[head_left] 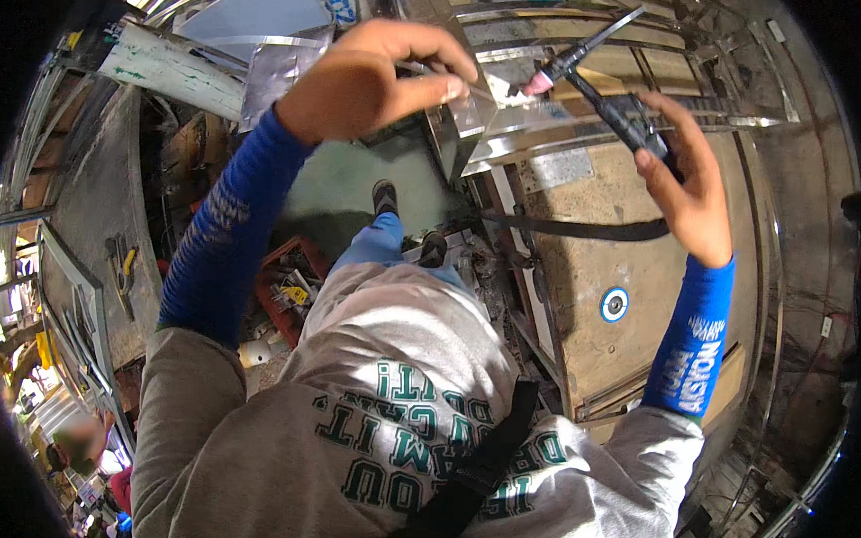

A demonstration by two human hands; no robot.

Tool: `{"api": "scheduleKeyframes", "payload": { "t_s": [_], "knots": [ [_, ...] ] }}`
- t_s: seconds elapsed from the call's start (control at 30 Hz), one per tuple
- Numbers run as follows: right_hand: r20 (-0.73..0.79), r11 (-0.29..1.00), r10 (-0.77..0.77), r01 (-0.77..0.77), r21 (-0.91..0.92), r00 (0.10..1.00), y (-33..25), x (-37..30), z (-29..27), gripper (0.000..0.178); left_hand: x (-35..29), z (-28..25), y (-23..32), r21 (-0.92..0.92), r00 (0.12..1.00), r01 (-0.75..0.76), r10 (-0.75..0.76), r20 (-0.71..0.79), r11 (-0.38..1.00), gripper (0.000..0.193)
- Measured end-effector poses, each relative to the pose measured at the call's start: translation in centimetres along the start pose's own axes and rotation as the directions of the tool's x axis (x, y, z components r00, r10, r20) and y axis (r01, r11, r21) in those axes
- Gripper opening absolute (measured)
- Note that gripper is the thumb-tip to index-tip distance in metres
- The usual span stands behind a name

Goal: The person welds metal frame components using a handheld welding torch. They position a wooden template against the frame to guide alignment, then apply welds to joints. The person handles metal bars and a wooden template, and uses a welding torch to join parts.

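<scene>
My right hand [687,188] grips the black handle of a TIG welding torch [597,102], its fingers wrapped round the grip. The torch's pink cup [537,83] points left, close to a shiny metal frame [515,147], and its long back cap sticks out to the upper right. Opposite it, my left hand [361,82] has curled fingers, with the thumb tip close to the fingertips at the frame's edge. Whatever is pinched there is too small to make out. A black cable or sleeve [584,227] hangs below the right hand across the bench.
A wooden bench [665,344] on the right bears a round blue-and-white disc [614,304]. Pliers [124,263] lie on a grey surface at the left. A reddish crate [298,264] with scraps stands near my feet. A pale pipe [172,70] juts in at the upper left.
</scene>
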State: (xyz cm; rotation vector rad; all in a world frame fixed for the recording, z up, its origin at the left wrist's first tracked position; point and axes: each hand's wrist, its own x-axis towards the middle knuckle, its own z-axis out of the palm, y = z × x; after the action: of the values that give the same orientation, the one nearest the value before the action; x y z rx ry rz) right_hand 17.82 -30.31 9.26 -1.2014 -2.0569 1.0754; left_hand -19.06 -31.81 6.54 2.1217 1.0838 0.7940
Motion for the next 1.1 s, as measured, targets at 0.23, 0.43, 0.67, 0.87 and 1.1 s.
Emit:
{"api": "scheduleKeyframes", "payload": {
  "t_s": [0.23,0.43,0.67,0.87,1.1],
  "knots": [
    [-0.059,0.984,0.167,-0.17,-0.061,0.984,-0.9,0.8,0.1,0.057,0.9,0.7,-2.9,-0.03,0.949,-0.275,0.267,-0.171,0.961,0.017],
    [-0.219,0.923,0.375,-0.385,-0.004,0.901,-0.8,0.7,-0.2,0.056,1.6,3.0,-5.3,-0.162,0.921,-0.34,0.294,-0.254,0.926,0.027],
    [-0.222,0.864,0.503,-0.492,0.105,0.835,0.3,0.8,-0.8,0.056,2.4,4.2,-7.1,-0.129,0.858,-0.445,0.381,-0.344,0.886,0.023],
    [-0.148,0.896,0.445,-0.439,0.071,0.883,0.2,0.7,-0.8,0.056,2.2,5.5,-8.0,-0.108,0.819,-0.484,0.406,-0.405,0.869,0.022],
    [0.025,0.941,0.337,-0.337,-0.019,0.941,-0.9,1.7,-0.6,0.049,0.8,4.9,-5.5,-0.03,0.95,-0.24,0.229,-0.211,0.97,0.037]
  ]
}}
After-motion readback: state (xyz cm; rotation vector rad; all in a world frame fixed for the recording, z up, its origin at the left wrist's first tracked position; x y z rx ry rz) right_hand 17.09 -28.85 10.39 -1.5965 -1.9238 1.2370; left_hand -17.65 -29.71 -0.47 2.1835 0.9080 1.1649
